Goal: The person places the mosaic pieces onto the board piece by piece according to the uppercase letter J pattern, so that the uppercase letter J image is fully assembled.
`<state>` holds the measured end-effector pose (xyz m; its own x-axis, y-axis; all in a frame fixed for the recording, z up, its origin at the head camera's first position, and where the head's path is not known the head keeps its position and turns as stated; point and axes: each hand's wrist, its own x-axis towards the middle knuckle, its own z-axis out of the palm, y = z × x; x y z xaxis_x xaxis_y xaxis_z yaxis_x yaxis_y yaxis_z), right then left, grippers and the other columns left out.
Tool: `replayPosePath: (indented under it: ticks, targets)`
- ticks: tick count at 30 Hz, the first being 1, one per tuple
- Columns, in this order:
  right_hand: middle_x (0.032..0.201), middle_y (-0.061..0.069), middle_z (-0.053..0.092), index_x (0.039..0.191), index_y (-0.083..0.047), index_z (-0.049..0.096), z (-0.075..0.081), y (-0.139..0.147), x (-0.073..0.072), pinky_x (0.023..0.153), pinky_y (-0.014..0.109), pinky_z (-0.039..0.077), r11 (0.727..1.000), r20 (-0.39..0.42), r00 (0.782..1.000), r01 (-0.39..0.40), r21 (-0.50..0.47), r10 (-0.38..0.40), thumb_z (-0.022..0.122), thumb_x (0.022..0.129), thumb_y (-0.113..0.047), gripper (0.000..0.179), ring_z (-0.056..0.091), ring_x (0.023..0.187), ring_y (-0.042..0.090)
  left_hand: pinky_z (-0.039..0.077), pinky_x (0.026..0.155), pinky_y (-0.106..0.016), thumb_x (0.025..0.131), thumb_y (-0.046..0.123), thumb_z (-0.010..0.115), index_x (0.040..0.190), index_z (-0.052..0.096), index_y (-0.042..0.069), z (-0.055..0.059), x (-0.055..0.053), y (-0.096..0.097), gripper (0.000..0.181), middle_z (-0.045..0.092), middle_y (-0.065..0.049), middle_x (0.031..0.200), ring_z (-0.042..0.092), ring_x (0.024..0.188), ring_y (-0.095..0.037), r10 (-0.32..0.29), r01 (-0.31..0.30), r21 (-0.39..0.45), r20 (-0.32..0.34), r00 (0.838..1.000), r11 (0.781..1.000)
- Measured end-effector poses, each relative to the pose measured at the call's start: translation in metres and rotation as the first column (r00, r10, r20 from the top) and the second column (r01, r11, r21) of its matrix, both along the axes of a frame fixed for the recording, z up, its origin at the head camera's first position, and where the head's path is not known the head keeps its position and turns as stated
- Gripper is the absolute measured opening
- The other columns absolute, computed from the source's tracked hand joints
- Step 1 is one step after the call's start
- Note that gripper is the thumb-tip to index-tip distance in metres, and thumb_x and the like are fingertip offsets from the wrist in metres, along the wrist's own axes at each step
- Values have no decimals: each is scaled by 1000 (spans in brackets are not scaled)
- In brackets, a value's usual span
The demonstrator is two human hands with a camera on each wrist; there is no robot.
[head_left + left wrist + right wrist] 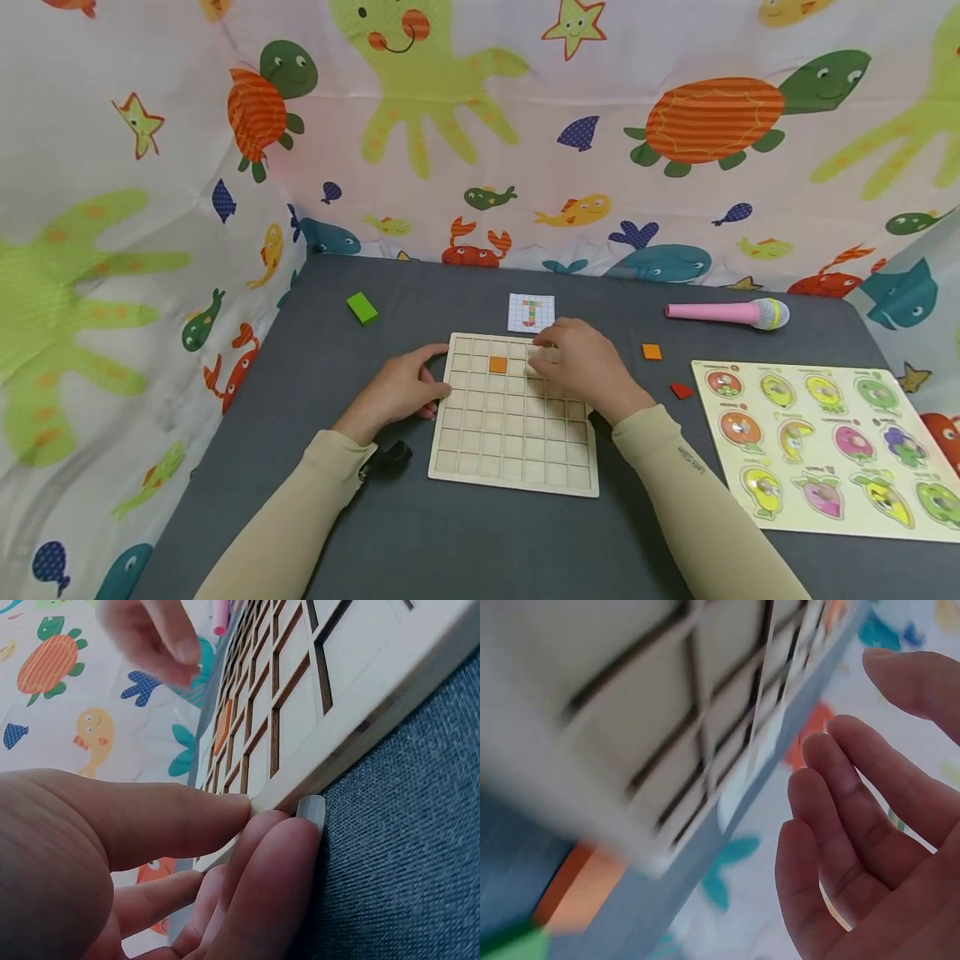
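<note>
A square wooden grid board lies on the table. One orange square tile sits in a cell of its upper rows. My left hand holds the board's left edge, thumb and fingertips against the rim in the left wrist view. Over the board's upper right part hovers my right hand. Its fingers are loosely bent and apart from the thumb, with nothing seen between them in the right wrist view. Just beyond the board's top edge lies a small card with a coloured pattern printed on a grid.
Right of the board lie another orange tile and a red piece. A green block is at the back left. A pink toy microphone lies at the back right, behind a fruit puzzle board. Printed cloth hangs around the table.
</note>
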<state>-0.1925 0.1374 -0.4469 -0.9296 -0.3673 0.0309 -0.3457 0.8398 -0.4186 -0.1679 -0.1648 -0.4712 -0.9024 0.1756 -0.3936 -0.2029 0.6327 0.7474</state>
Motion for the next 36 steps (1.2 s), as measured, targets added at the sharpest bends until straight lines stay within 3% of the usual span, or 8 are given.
replayPosePath:
  ticks: [2,8,15,23,30,36]
  targets:
    - [114,9,75,120,-8,81,0,16,2,93,52,62,998,6,999,52,-27,-52,76,100,-33,32,66,106,29,67,63,-32,96,19,81,163,48,28,-1,0,-2,75,67,-12,94,74,68,-21,12,-12,5,5,1000,1000]
    - [127,16,73,126,-7,78,-7,71,5,103,60,58,982,21,982,186,-17,-186,78,100,-32,36,67,119,37,66,64,-33,97,19,79,164,46,27,-1,1,-6,75,67,-11,93,73,68,-21,12,-12,-12,-15,1000,1000]
    - [133,22,69,132,-4,75,-11,118,7,107,64,54,955,45,955,295,-39,-293,79,99,-26,39,63,120,42,63,65,-33,98,20,77,165,45,26,3,6,-5,74,68,-10,91,73,67,-20,0,-1,-47,-29,1000,999]
    - [137,25,64,133,-3,74,-10,142,4,108,67,53,951,76,951,305,-42,-301,73,100,-16,36,61,122,45,66,65,-32,97,20,79,164,47,27,2,5,-5,74,68,-11,93,74,68,-21,19,-19,7,-14,1000,1000]
    - [147,29,57,142,-1,67,-16,151,2,112,69,50,947,140,938,320,-3,-317,67,103,-14,41,58,125,47,66,64,-32,97,20,79,163,47,27,-1,3,-2,74,68,-11,91,74,68,-21,7,-7,-6,-21,1000,1000]
    - [149,30,55,144,0,66,-20,155,3,115,70,48,948,148,937,318,14,-316,65,104,-12,42,57,129,49,66,64,-33,97,19,79,163,48,26,0,3,3,74,68,-11,91,73,67,-21,-4,4,-1,-21,1000,1000]
